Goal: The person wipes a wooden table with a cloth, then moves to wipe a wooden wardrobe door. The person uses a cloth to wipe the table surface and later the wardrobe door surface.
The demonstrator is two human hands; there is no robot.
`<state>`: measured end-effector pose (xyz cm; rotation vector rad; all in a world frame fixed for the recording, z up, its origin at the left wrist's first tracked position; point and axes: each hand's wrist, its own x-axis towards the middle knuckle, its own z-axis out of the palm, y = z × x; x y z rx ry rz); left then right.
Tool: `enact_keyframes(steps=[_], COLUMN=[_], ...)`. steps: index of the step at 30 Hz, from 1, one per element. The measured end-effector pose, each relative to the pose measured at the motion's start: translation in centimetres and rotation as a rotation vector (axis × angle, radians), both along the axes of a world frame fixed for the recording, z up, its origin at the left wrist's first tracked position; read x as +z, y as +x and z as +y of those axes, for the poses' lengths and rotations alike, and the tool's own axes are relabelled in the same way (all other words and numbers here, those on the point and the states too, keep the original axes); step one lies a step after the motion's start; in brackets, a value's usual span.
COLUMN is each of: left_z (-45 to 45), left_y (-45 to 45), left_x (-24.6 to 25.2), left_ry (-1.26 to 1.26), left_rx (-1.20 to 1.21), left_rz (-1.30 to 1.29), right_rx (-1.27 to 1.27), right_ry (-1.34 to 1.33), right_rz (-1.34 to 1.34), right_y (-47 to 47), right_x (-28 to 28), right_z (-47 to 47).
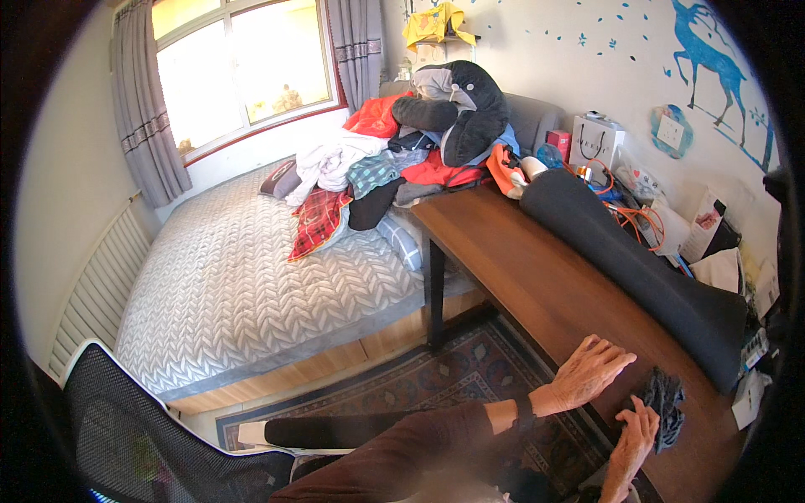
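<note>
A crumpled dark grey cloth lies on the brown wooden table, close to its near end. My right hand grips the cloth's left side with bent fingers. Above the table's left edge is my left hand, palm down, holding nothing, its fingers somewhat spread. A dark band circles the left wrist, below a dark brown sleeve.
A rolled black mat lies along the table's wall side, with orange cable, a white paper bag and small goods behind it. Clothes and a plush toy cover part of the bed. A mesh chair stands at left.
</note>
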<state>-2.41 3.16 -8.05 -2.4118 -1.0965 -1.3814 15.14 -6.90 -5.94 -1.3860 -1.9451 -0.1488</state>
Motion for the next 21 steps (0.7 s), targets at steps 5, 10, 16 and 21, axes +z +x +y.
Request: enact_keyframes(steps=[5, 10, 16, 21], left_z=[-0.3, -0.6, -0.8, -0.9], left_y=[-0.3, -0.6, -0.7, -0.8], left_x=[0.7, 1.3, 1.2, 0.9], left_ry=[0.012, 0.027, -0.03, -0.038], left_rx=[-0.045, -0.083, -0.123, -0.174], left_rz=[-0.078, -0.043, 0.001, 0.014], right_rx=[0.268, 0.263, 0.086, -0.222], right_ry=[-0.059, -0.145, -0.245, 0.032], right_rz=[0.15, 0.2, 0.66, 0.207], right_y=[-2.6, -2.5, 2.5, 8.7], right_x=[1.5, 2.1, 2.2, 2.2], right_z=[0.9, 0.4, -2.3, -4.6])
